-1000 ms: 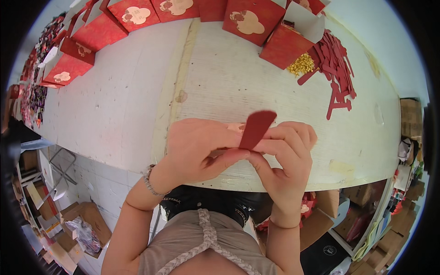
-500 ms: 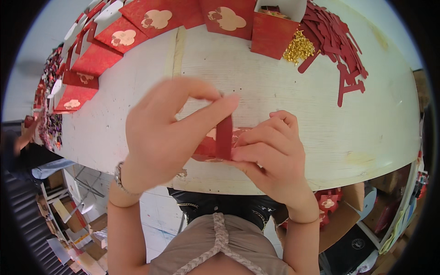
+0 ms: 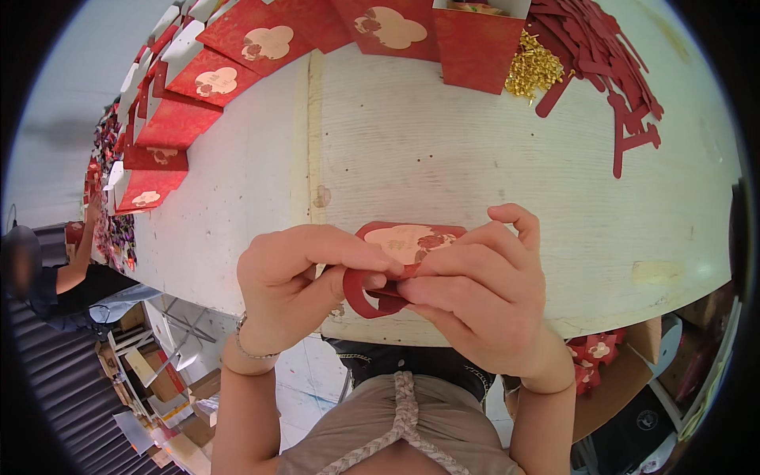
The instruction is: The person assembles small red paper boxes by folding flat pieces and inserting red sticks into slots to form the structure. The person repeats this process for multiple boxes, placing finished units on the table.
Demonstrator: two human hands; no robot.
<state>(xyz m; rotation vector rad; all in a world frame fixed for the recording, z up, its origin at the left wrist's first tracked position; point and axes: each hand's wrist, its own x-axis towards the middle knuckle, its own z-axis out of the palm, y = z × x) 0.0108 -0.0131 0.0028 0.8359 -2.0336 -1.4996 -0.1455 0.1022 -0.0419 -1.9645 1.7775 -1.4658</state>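
Note:
Near the front edge of the table I hold a small red paper box [image 3: 408, 240] with a pale flower-shaped panel, partly covered by my fingers. A dark red paper strip [image 3: 358, 294] curves in a loop at its near side. My left hand [image 3: 289, 265] pinches the strip against the box edge with thumb and forefinger. Close beside it, my right hand [image 3: 495, 297] grips the box's right side and the strip's other part, its fingertips meeting the left ones. The point where strip and box meet is hidden under the fingertips.
Red boxes [image 3: 218, 79] stand along the far and left table edge. Small gold fasteners [image 3: 534, 67] lie heaped beside a pile of red strips [image 3: 590, 47] at the far right. A carton [image 3: 613, 396] of red boxes sits below right. Another person [image 3: 55, 269] works at far left.
My left hand has come down toward the box, and the strip it held upright is now bent into a loop. The box's flower panel shows more. The whole view has shifted slightly.

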